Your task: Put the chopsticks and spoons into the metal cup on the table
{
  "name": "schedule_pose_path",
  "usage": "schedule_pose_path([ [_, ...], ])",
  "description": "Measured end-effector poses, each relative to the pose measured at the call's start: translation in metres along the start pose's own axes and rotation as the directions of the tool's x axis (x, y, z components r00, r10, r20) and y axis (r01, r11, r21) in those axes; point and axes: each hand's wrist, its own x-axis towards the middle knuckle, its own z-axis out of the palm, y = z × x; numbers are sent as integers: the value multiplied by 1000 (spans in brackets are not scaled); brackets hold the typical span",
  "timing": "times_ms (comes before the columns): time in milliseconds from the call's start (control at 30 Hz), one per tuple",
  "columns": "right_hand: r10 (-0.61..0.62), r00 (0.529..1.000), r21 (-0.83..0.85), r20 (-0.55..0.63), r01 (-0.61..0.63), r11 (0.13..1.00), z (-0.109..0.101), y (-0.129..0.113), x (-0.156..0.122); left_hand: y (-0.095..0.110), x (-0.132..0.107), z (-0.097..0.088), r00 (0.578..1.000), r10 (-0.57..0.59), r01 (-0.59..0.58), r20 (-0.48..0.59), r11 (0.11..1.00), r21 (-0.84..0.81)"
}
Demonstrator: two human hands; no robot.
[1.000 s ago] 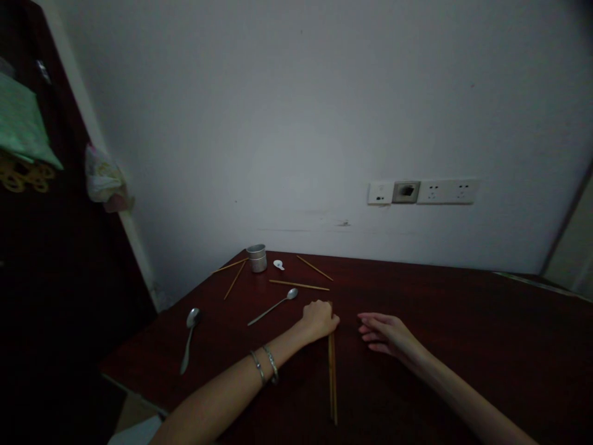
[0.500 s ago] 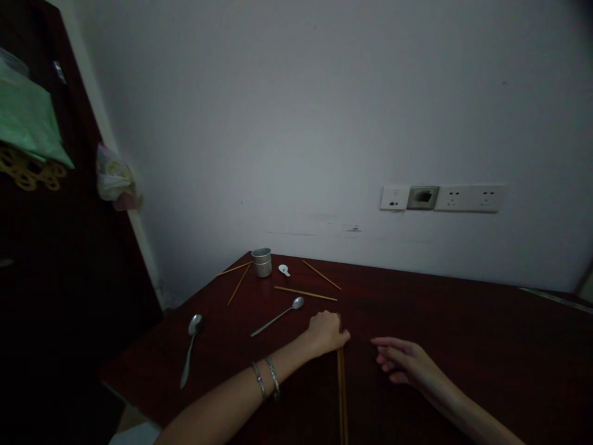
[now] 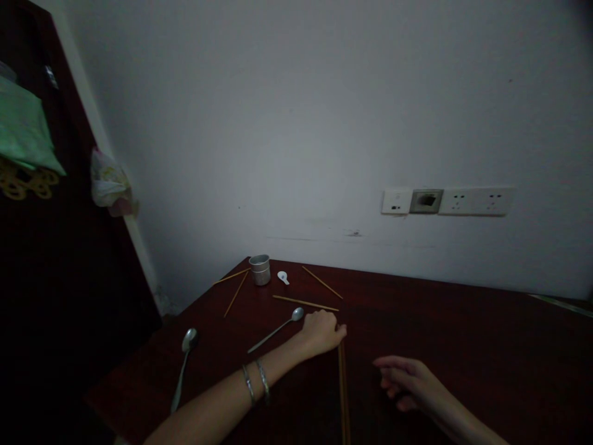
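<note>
My left hand (image 3: 320, 332) rests on the dark red table (image 3: 463, 346) with its fingers closed over the far end of a pair of wooden chopsticks (image 3: 343, 395). The chopsticks lie side by side and run toward me, past the bottom edge of the view. Two bangles circle my left wrist. My right hand (image 3: 410, 383) hovers low to the right of the chopsticks, fingers loosely curled and apart, holding nothing.
A metal spoon (image 3: 278, 329) lies just left of my left hand and another spoon (image 3: 182, 366) near the table's left edge. Several loose chopsticks (image 3: 306, 303), a small metal cup (image 3: 260, 269) and a white spoon (image 3: 283, 277) sit at the far corner. Wall sockets (image 3: 447, 201) are on the white wall.
My right hand has drawn back toward me and to the right, away from the chopsticks. My left hand has stayed closed on their far end.
</note>
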Motion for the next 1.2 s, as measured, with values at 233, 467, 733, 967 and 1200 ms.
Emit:
schedule_pose_path([
  [233, -13, 998, -42, 60, 15, 999, 7, -36, 17, -67, 21, -45, 983, -167, 152, -77, 974, -169],
  [467, -299, 954, -202, 22, 297, 933, 13, -106, 91, -167, 29, -73, 949, -310, 276, -50, 898, -343],
  [733, -577, 813, -859, 75, 347, 377, 29, -144, 200, -192, 26, -37, 999, -48, 48, -8, 998, -32],
  [967, -500, 866, -872, 22, 261, 413, 50, -121, 242, -168, 31, -21, 980, 199, -196, 7, 958, 211],
  [1200, -459, 889, -872, 2, 227, 435, 60, -103, 254, -164, 40, -10, 970, 242, -235, 14, 926, 295],
])
